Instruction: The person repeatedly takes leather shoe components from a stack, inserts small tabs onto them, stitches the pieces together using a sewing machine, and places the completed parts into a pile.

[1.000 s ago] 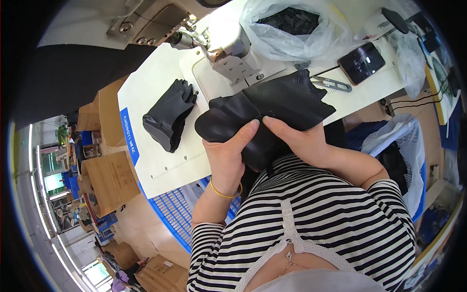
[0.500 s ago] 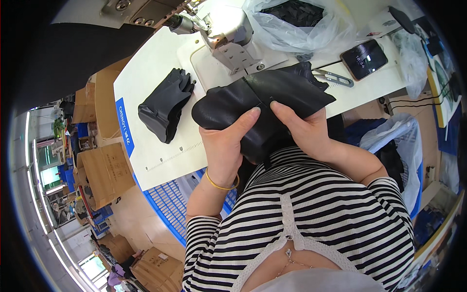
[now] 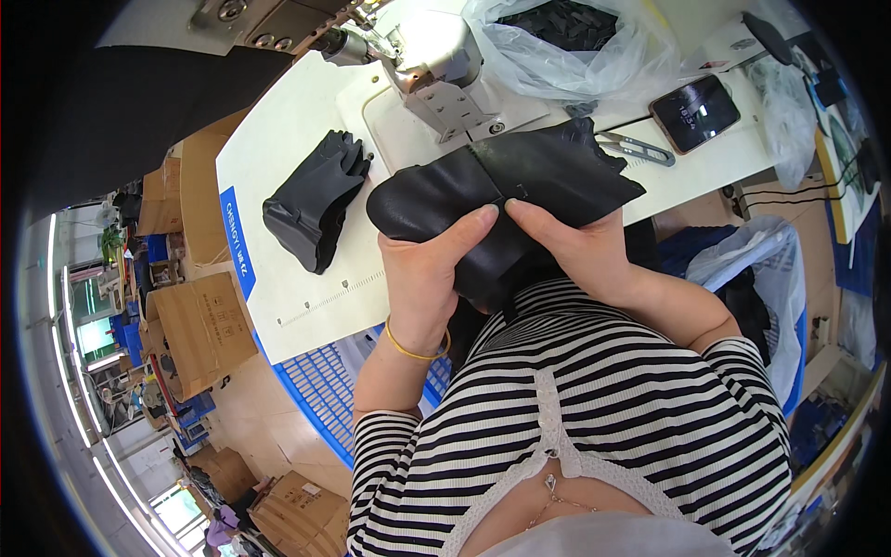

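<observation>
A black leather shoe upper (image 3: 557, 162) is stretched between my hands over the front edge of the white sewing table. Its rounded end points left, its jagged edge right, and a seam crosses the middle. My left hand (image 3: 422, 269) grips it from below, thumb pressed on top just left of the seam. On the other side my right hand (image 3: 585, 246) does the same, its thumb tip close to the left one. The fingers under the leather are hidden. Another black upper (image 3: 316, 204) lies folded on the table to the left. Just beyond my hands stands a sewing machine (image 3: 436, 56).
Thread snips (image 3: 639, 148) and a phone (image 3: 694, 113) lie on the right of the table. A clear plastic bag (image 3: 640, 56) of black pieces sits at the back. Below the table are a blue basket (image 3: 320, 385) and, farther left, cardboard boxes (image 3: 200, 330).
My right thumb has slid slightly left along the leather, closer to the seam and the left thumb. My left wrist has shifted a little left. The upper has barely moved.
</observation>
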A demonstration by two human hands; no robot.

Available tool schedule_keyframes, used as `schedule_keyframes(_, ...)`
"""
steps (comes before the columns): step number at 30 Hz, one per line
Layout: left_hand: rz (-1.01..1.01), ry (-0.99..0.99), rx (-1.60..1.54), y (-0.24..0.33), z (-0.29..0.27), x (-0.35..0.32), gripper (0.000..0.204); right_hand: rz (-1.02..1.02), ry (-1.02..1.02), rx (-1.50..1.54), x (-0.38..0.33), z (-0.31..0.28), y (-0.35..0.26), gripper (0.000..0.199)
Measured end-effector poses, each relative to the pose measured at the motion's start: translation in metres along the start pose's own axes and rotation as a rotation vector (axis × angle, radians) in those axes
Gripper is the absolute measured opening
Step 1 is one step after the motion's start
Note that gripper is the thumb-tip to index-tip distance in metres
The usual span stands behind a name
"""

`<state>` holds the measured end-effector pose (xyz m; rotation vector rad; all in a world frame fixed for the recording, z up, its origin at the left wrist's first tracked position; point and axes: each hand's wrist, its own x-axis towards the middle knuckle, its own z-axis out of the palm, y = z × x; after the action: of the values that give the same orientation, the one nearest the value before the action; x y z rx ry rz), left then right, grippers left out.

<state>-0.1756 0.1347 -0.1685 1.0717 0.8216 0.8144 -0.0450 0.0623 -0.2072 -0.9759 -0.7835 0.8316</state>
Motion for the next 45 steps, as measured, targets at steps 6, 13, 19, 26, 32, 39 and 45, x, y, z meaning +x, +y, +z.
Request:
schedule_keyframes(6, -0.097, 0.127, -0.269, 0.001, 0.006, 0.002, 0.029, -0.027, 0.047, -0.02, 0.003, 0.001, 0.002, 0.021)
schedule_keyframes(13, 0.032, -0.018, 0.016, -0.001, 0.001, 0.002, 0.03, 0.0, 0.025, -0.012, 0.001, -0.001, 0.0, 0.02)
schedule_keyframes(19, 0.015, 0.003, -0.021, -0.001, 0.001, 0.001, 0.03, -0.029, 0.097, 0.103, -0.002, 0.003, 0.002, 0.016)
schedule_keyframes(26, 0.0, 0.013, -0.077, 0.007, 0.0, 0.003, 0.032, 0.096, 0.061, 0.049, -0.003, -0.011, 0.002, 0.017)
schedule_keyframes(32, -0.015, 0.007, -0.072, 0.006, -0.005, 0.009, 0.032, -0.021, 0.048, 0.097, 0.002, -0.007, 0.006, 0.015)
schedule_keyframes(39, 0.043, -0.016, -0.058, 0.025, -0.008, 0.014, 0.03, 0.023, 0.03, 0.052, 0.025, -0.002, -0.016, 0.014)
schedule_keyframes(45, -0.013, -0.052, -0.029, 0.058, -0.012, 0.032, 0.026, -0.019, 0.029, -0.002, 0.051, 0.008, -0.032, 0.012)
